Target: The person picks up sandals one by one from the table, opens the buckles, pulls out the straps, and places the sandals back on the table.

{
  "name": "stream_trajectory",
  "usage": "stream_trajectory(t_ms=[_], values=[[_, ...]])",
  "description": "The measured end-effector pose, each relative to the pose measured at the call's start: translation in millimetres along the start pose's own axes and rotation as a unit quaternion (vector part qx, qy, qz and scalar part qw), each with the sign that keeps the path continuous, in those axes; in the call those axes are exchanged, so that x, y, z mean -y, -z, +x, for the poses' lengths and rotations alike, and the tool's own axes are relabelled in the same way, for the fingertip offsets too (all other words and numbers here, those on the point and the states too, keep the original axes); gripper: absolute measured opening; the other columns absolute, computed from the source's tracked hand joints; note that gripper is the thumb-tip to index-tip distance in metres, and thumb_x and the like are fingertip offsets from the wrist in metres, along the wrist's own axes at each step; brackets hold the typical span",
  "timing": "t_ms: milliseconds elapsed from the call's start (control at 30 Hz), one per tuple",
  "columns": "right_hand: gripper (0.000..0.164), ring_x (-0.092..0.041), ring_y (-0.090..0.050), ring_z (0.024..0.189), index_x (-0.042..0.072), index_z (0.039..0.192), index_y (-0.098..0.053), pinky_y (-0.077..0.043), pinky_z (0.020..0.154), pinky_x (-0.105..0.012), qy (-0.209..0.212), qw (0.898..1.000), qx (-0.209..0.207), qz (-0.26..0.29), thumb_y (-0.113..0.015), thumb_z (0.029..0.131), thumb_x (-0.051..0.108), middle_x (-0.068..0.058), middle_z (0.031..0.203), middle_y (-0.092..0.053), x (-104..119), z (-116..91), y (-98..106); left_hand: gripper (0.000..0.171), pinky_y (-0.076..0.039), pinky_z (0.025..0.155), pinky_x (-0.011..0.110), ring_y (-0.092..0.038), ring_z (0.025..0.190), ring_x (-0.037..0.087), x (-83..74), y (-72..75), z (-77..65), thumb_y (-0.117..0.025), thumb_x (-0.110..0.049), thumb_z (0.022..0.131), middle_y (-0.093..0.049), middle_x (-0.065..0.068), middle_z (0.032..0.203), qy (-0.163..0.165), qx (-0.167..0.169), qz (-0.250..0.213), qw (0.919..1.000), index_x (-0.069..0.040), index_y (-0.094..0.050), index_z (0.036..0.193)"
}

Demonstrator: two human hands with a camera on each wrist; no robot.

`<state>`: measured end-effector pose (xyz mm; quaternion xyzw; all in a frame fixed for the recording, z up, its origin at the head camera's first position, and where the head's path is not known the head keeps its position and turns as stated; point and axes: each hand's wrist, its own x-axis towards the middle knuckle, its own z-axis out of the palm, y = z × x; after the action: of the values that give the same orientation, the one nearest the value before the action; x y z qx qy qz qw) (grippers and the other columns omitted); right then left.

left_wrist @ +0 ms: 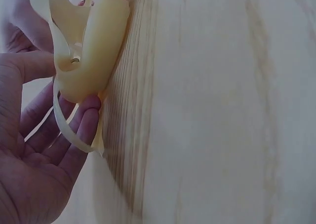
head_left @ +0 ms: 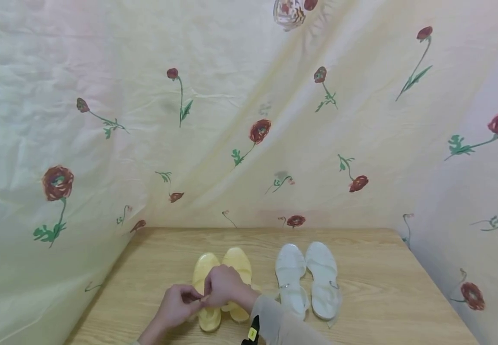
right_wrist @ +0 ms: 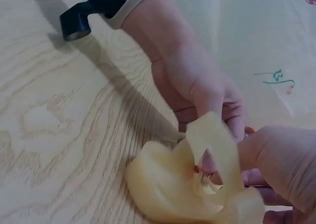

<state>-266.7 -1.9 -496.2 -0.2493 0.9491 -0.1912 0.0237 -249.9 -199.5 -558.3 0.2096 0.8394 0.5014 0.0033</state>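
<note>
A pair of yellow sandals lies on the wooden table, and both hands meet at the left yellow sandal (head_left: 209, 320). My left hand (head_left: 176, 303) pinches its ankle strap at the outer side; in the left wrist view the thumb touches the strap and a loose strap end (left_wrist: 64, 122) loops past the fingers. From above, my right hand (head_left: 225, 286) pinches the same strap near a small metal buckle (right_wrist: 204, 178). The exact hold of the fingertips is partly hidden. Beside it, the right yellow sandal (head_left: 237, 259) is partly covered by the right hand and wrist.
A pair of white sandals, the left one (head_left: 289, 263) and the right one (head_left: 321, 261), lies to the right on the wooden table (head_left: 382, 287). Flower-printed cloth (head_left: 214, 96) hangs behind and at the sides. A black strap device (head_left: 253, 330) sits at the right sleeve.
</note>
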Motion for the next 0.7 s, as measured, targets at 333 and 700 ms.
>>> stream_trajectory(t_ms=[333, 700], values=[[0.026, 0.002, -0.051, 0.063, 0.026, 0.065, -0.075, -0.054, 0.091, -0.042, 0.006, 0.998, -0.019, 0.061, -0.096, 0.070, 0.039, 0.022, 0.058, -0.062, -12.3, -4.9, -1.4, 0.009, -0.058, 0.073, 0.020, -0.068, 0.077, -0.001, -3.3, -1.2, 1.1, -0.086, -0.012, 0.085, -0.080, 0.004, 0.087, -0.001, 0.003, 0.004, 1.0000, -0.008, -0.080, 0.090], [0.015, 0.006, -0.050, 0.058, 0.017, 0.079, -0.075, -0.052, 0.069, -0.020, 0.061, 0.990, 0.024, 0.121, -0.090, 0.078, 0.017, 0.013, 0.075, -0.073, -25.8, 2.3, 2.9, 0.012, -0.059, 0.068, 0.021, -0.069, 0.072, 0.001, -3.5, 0.4, 1.6, -0.087, -0.012, 0.086, -0.080, 0.011, 0.086, -0.005, -0.014, -0.019, 0.9997, -0.004, -0.079, 0.090]])
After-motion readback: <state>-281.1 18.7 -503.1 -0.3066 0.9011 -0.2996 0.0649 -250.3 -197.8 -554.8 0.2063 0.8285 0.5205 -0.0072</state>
